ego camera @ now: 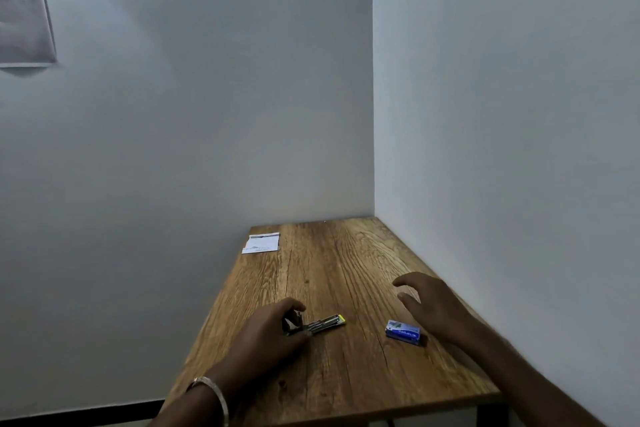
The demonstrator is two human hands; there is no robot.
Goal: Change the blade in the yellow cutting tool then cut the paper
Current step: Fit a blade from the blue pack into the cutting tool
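Gripping the cutting tool, left hand.

Warm brown wood grain with darker streaks across the table top, black along its frame. Yellow at the tip of the cutting tool, dark grey and black down its body. Blue with white print on the small box. White with faint blue marks on the paper. Pale grey-white walls. Silver on the bracelet.
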